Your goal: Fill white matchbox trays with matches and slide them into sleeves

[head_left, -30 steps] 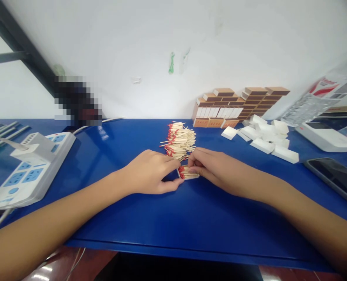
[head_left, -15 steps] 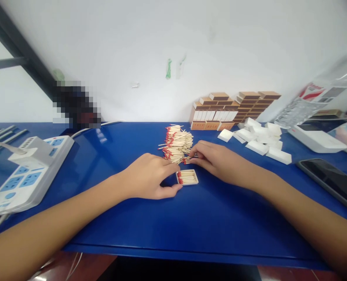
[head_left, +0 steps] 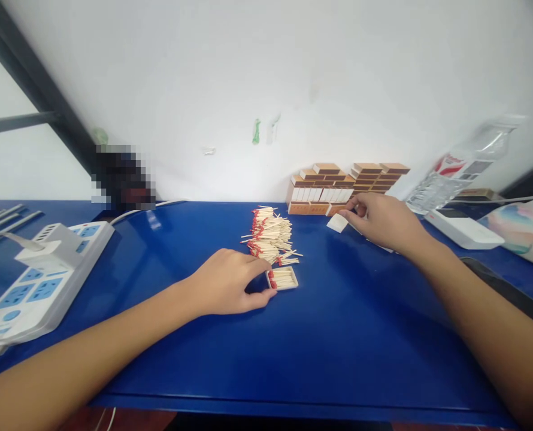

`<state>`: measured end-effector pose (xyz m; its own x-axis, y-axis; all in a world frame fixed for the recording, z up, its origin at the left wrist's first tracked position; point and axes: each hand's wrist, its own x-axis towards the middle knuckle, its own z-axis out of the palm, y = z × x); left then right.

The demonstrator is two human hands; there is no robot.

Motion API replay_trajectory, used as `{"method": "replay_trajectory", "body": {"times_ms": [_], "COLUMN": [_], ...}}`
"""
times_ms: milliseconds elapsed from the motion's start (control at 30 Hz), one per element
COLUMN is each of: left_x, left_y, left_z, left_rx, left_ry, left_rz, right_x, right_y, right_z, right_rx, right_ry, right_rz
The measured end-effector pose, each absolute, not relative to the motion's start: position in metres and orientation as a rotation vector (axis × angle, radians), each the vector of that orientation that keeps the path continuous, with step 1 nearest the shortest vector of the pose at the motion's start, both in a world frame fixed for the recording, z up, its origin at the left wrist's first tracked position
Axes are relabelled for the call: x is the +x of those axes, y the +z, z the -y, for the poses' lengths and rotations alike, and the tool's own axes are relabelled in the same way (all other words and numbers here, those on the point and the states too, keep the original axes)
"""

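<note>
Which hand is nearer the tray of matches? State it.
Left. The left hand holds the tray by its left end; the right hand is well apart, further back right, at a white box.

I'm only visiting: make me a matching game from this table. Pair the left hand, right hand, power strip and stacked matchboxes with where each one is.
Things:
1. left hand
2. right hand
3. power strip
4. stacked matchboxes

Places:
A. against the back wall
B. at the left end of the match tray
C. far left on the blue table
D. over the white boxes

Pairs: 1-B, 2-D, 3-C, 4-A.
</note>
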<state>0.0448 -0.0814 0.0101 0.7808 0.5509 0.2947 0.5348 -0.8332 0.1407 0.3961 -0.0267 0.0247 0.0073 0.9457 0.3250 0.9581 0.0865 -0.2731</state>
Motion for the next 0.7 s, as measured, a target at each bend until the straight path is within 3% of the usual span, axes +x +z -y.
{"method": "replay_trajectory", "body": {"times_ms": [233, 367, 700], "left_x": [0.044, 0.045, 0.044], "left_y": [0.007, 0.005, 0.005], "left_z": [0.085, 0.085, 0.080], "left_rx": [2.895, 2.882, 2.896], "left_ry": [0.762, 0.626, 0.999], "left_rz": [-0.806, -0.815, -0.831], "right_x": [0.423, 0.447, 0.449], "right_y": [0.052, 0.069, 0.070], "right_z": [0.015, 0.000, -0.006], "right_rx": [-1.828, -1.817, -1.668], "right_ry": [0.063, 0.200, 0.393], "right_rz": [1.410, 1.095, 1.043]}}
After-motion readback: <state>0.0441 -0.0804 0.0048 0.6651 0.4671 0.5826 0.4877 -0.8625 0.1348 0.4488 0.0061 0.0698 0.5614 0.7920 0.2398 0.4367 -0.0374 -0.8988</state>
